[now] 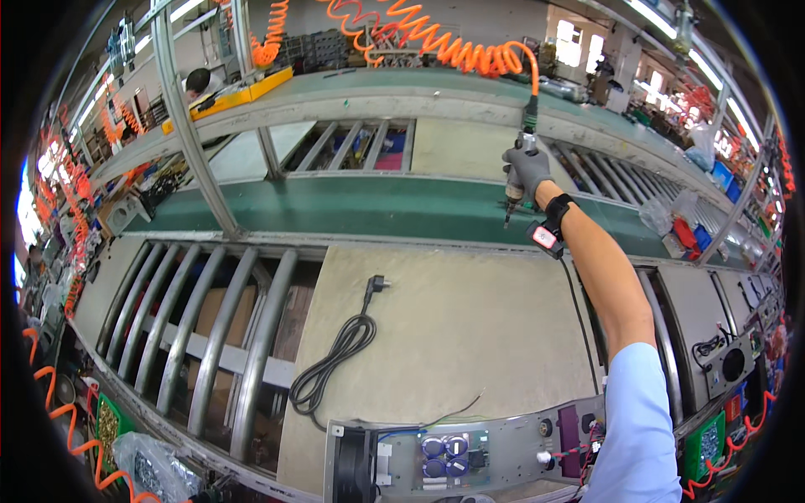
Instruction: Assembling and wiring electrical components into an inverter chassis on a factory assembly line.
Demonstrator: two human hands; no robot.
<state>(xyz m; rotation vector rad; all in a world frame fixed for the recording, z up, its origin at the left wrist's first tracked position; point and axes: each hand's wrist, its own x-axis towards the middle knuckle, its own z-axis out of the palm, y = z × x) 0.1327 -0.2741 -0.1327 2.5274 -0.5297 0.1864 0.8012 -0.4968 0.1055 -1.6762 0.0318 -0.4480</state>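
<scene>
Screwdriver (513, 189) in right hand (528, 172), above conveyor belt (377, 205)

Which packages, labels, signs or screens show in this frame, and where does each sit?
Clear plastic bag: lower left beside the rollers, crumpled, holding small dark parts.
Clear plastic bags: right, by the green belt, crumpled, see-through.
Small red-and-white device: strapped below the right hand, squarish; whether it is a screen cannot be told.
No signs visible.
</scene>
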